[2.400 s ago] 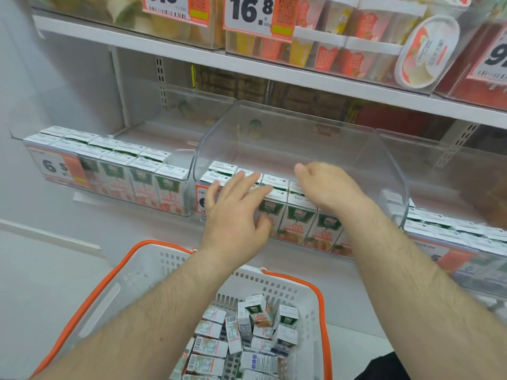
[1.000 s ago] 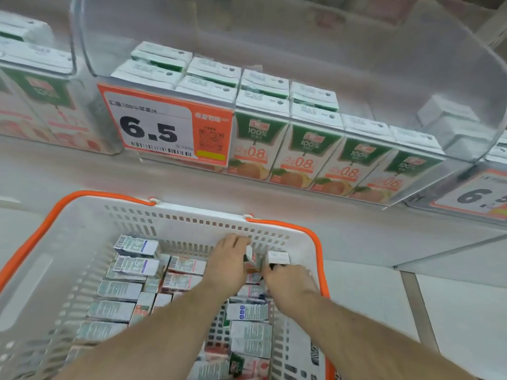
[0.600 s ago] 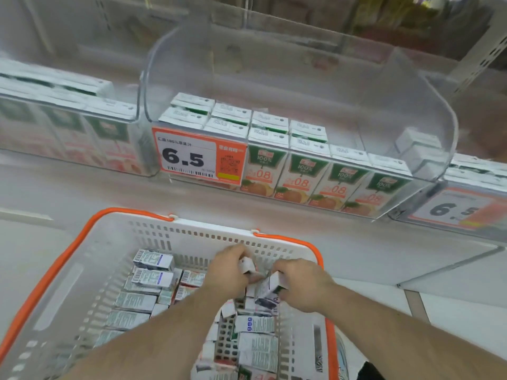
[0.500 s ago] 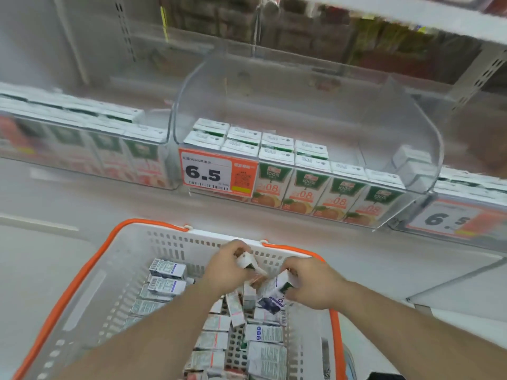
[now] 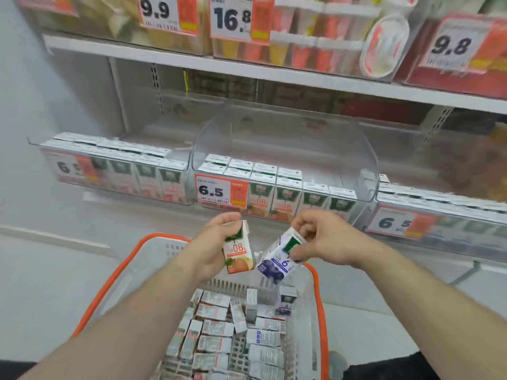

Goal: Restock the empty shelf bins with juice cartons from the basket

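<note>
Your left hand (image 5: 216, 242) grips an orange carton (image 5: 238, 251) upright, label facing you, likely to check flavour. Your right hand (image 5: 321, 239) pinches a blueberry carton (image 5: 279, 259) by its top, tilted toward 7 o'clock. Both hang above the basket (image 5: 115, 281), where loose cartons lie at 6 o'clock. The centre bin (image 5: 354, 149) at 12 o'clock holds orange cartons along its front, bare behind, so the orange one probably belongs there.

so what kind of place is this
Most likely a shop aisle, a supermarket or convenience store: price tags on clear shelf bins of juice cartons, and an orange-rimmed basket of stock below.
</note>
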